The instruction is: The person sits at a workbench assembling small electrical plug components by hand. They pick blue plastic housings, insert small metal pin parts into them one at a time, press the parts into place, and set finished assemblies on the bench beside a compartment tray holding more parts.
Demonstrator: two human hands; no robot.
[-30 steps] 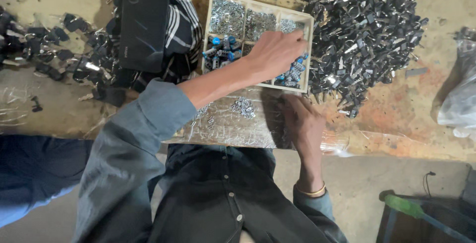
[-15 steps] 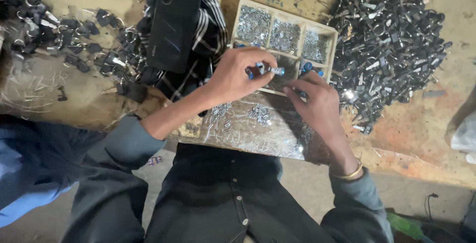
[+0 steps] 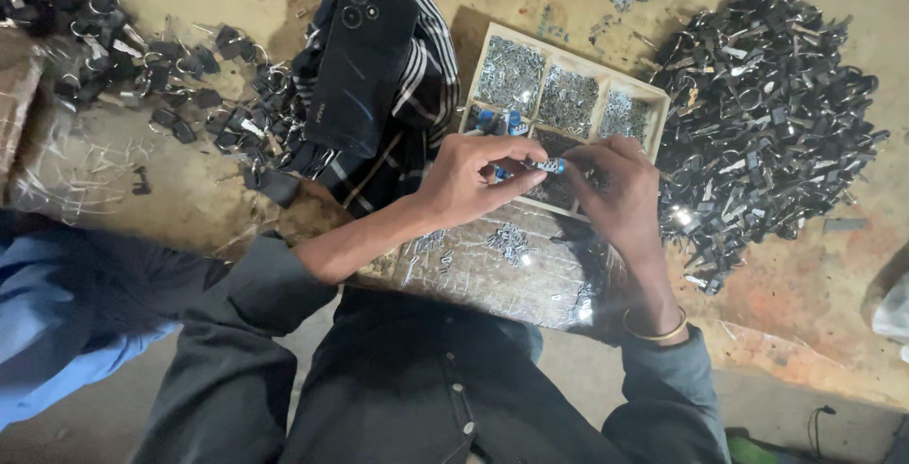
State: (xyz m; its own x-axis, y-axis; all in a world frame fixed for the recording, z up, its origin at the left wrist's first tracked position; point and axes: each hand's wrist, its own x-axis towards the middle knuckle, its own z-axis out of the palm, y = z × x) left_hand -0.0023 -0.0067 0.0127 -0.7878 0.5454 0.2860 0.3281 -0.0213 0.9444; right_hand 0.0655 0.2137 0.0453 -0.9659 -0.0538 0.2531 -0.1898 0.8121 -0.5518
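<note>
Now over the wooden compartment tray [image 3: 653, 97]: left hand [image 3: 469, 180] and right hand [image 3: 615, 185], newly brought together, both pinching one small blue-tipped part [image 3: 550, 166] drawn from its compartments.

Bare hands: two, the left hand [image 3: 471, 183] and the right hand [image 3: 615, 189]
Small blue-and-silver part pinched between them: one [image 3: 550, 166]
Shallow wooden tray with compartments [image 3: 568, 52]: one
Black phone, camera side up [image 3: 356, 64]: one
Striped black-and-white cloth [image 3: 431, 66]: one
Gold-coloured bangle on the right wrist [image 3: 653, 333]: one
</note>
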